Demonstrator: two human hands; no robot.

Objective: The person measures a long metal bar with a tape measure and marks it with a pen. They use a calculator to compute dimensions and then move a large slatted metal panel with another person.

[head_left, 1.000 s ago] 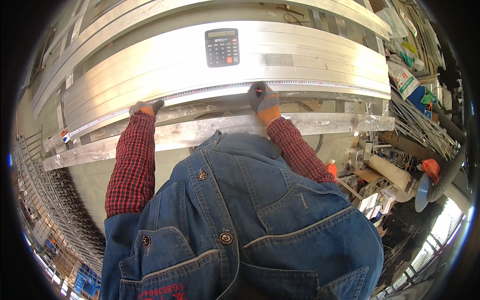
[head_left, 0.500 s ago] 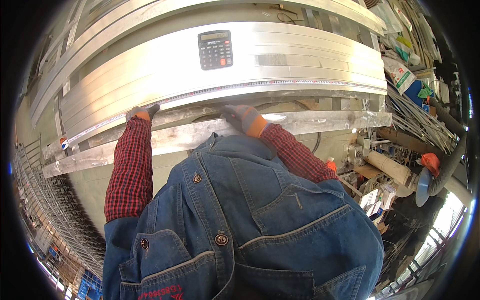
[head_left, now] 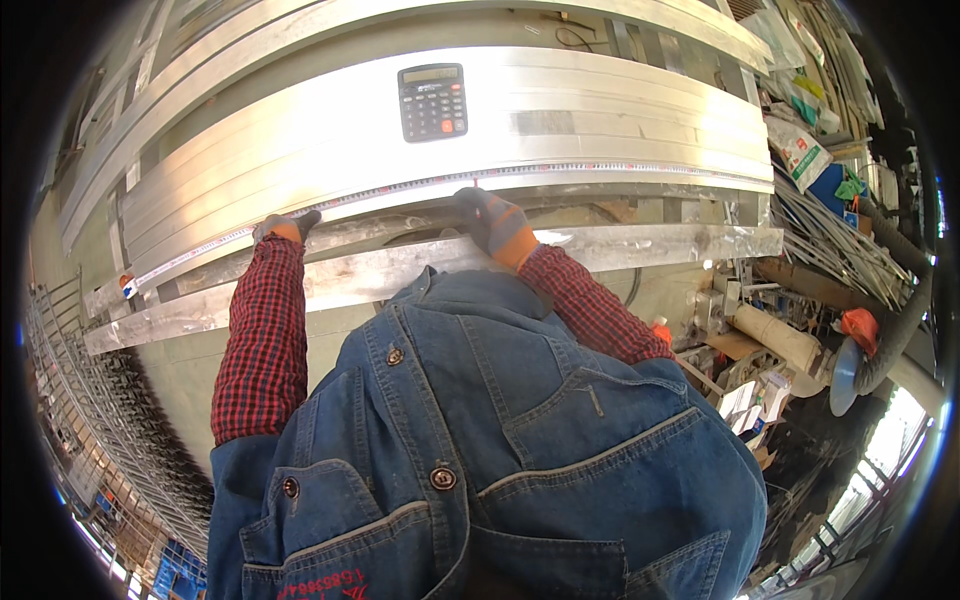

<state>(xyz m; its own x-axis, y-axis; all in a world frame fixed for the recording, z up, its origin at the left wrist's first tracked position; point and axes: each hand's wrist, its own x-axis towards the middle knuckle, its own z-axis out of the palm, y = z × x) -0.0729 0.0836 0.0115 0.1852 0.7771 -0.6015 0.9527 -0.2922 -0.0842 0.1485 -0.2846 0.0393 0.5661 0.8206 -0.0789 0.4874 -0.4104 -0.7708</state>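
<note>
A long tape measure (head_left: 400, 185) is stretched along the nearest of several flat silvery metal bars (head_left: 600, 110) laid side by side. My left hand (head_left: 284, 228), in a grey and orange glove, grips the tape at the near edge of the bars, left of the middle. My gloved right hand (head_left: 495, 225) is closed in a pinch just below the tape, near the middle. A thin upright sliver shows above its fingertips, too small to name. On the bars beyond the tape lies a black calculator (head_left: 433, 103) with grey and orange keys.
A separate metal rail (head_left: 660, 245) runs between me and the bars. Further bars lie beyond them. At the right are bundled thin rods (head_left: 830, 230), plastic bags (head_left: 797, 150), a cardboard tube (head_left: 780, 335) and a disc-shaped part (head_left: 847, 375). Metal racks (head_left: 110, 420) stand at the lower left.
My right hand has risen from beside the near rail to the tape's near edge, its fingers now pinched. My left hand stays in place on the tape.
</note>
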